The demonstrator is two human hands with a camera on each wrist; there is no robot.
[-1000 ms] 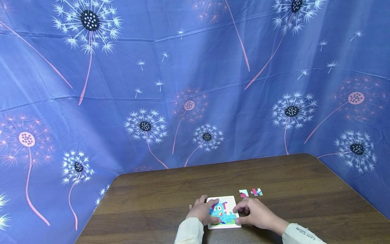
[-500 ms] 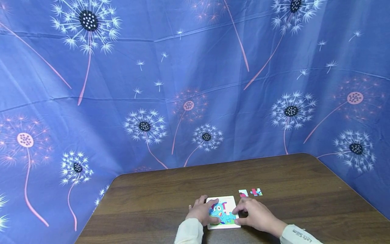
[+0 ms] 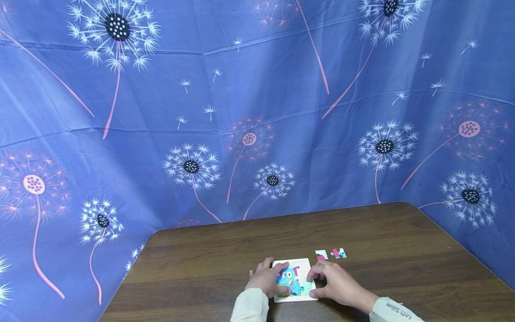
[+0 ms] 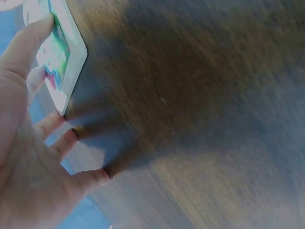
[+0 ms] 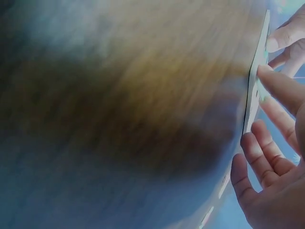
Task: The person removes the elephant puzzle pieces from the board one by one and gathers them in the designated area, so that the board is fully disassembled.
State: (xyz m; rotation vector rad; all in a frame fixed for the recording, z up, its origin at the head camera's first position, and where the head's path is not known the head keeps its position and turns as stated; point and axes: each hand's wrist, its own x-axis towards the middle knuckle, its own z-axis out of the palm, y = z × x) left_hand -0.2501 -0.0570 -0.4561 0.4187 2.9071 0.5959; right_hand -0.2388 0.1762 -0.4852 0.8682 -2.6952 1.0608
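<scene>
A square jigsaw puzzle board [image 3: 302,267] with a white frame and a blue cartoon animal lies on the table. My left hand [image 3: 265,279] rests at its left side, thumb and index finger pressing on the picture. In the left wrist view, the other fingers of the left hand [image 4: 33,157] reach past the board's edge, fairly straight. At the board's lower right, my right hand [image 3: 339,281] pinches a puzzle piece [image 3: 308,286] between thumb and index finger. The piece looks pale and tilted against the board; fingers partly cover it. In the right wrist view, the right hand's thumb [image 5: 274,81] is at the board's edge.
Two loose jigsaw pieces lie beyond the right hand: a white and pink one [image 3: 321,255] and a multicoloured one [image 3: 339,253]. The brown wooden table [image 3: 225,259] ends at a blue dandelion-patterned cloth [image 3: 314,147] behind and at the sides.
The piece under my right fingers has tilted, and its blue and green print now looks washed out. My left hand and the board have stayed put.
</scene>
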